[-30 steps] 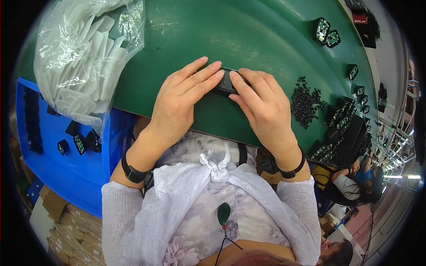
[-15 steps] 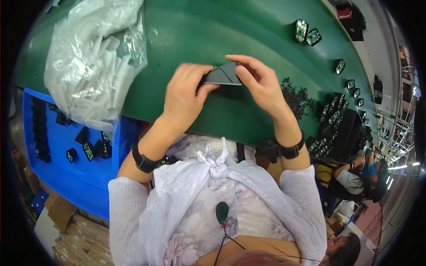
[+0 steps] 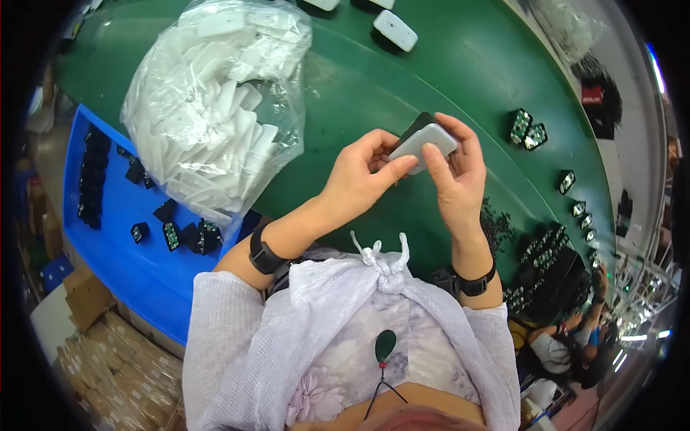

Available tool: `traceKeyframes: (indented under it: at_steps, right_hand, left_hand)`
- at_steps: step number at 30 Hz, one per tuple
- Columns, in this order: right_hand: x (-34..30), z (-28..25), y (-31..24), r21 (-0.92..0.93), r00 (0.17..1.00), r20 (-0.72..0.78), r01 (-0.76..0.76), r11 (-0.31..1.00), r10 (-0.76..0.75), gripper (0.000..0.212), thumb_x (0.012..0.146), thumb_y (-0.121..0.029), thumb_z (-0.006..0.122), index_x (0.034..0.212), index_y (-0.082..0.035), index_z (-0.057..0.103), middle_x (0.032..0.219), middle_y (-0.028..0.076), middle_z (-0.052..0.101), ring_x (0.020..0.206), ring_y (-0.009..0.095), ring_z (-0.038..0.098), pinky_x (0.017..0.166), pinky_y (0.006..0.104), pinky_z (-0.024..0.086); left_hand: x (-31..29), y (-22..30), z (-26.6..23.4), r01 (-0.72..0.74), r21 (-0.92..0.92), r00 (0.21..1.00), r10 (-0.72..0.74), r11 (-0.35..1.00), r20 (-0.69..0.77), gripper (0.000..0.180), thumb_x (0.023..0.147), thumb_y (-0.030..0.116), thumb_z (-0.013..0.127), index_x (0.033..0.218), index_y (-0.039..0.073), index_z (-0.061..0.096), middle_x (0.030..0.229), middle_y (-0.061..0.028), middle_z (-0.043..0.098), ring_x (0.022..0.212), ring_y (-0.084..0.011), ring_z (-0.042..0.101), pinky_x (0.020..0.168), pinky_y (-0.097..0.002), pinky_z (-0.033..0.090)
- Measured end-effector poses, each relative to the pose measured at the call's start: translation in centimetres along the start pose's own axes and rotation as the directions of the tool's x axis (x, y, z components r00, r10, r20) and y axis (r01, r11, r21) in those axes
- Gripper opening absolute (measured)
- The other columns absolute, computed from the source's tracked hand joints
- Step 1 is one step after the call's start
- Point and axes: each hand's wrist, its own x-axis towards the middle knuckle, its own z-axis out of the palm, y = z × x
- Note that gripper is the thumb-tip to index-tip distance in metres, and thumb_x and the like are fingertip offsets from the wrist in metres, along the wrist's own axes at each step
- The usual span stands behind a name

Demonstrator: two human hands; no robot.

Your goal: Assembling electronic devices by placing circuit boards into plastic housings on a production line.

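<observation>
Over the green table, both my hands grip a small black case with a white rounded cover on top, the white face turned up. My left hand pinches its lower left end, thumb along the cover's edge. My right hand wraps the other side, its thumb pressed flat on the white face and its fingers behind the black case. To the left of my left hand lies a clear plastic bag full of white covers of similar shape.
At the far edge sit several white-topped cases. Cases with green circuit boards stand on the right, near a pile of small black parts and a black box. A blue tray with black cases is at the left.
The case has turned from its dark side to its white cover facing up. My right thumb now presses on that cover. The whole view has shifted, bringing the white-topped cases into sight.
</observation>
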Motion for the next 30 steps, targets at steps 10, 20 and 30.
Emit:
traceKeyframes:
  at_steps: [10,20,30]
  right_hand:
    - [2.2,-0.1,-0.3,0.187,0.989,0.134,-0.081,0.979,0.057,0.033,0.093,-0.017,0.063,0.119,0.0,0.053,0.104,0.007,0.062,0.097,0.011,0.057,0.087,0.0268,0.045]
    - [1.0,-2.3,-0.5,0.097,0.992,0.124,-0.023,0.995,0.011,0.033,0.091,-0.012,0.065,0.118,0.001,0.051,0.109,0.009,0.06,0.099,0.013,0.058,0.088,0.0281,0.048]
    - [-0.9,-4.5,-0.2,0.014,0.998,0.068,-0.006,1.0,0.005,0.036,0.091,-0.014,0.065,0.12,0.0,0.048,0.109,0.01,0.059,0.101,0.015,0.058,0.09,0.0312,0.048]
  left_hand:
    - [0.0,2.0,-0.3,0.013,-0.085,0.998,-0.019,0.996,-0.065,0.025,0.089,0.023,0.069,0.09,0.002,0.055,0.081,-0.0064,0.064,0.067,-0.0088,0.06,0.059,-0.0211,0.046]
    - [0.1,1.9,1.0,-0.022,0.072,0.999,0.019,0.997,0.032,0.025,0.088,0.019,0.069,0.093,0.001,0.053,0.083,-0.0064,0.062,0.069,-0.0088,0.059,0.06,-0.0213,0.046]
    - [0.2,1.6,1.7,-0.059,0.221,0.994,0.037,0.974,0.102,0.029,0.094,0.018,0.061,0.108,-0.001,0.045,0.087,-0.012,0.06,0.06,-0.0122,0.06,0.049,-0.0223,0.046]
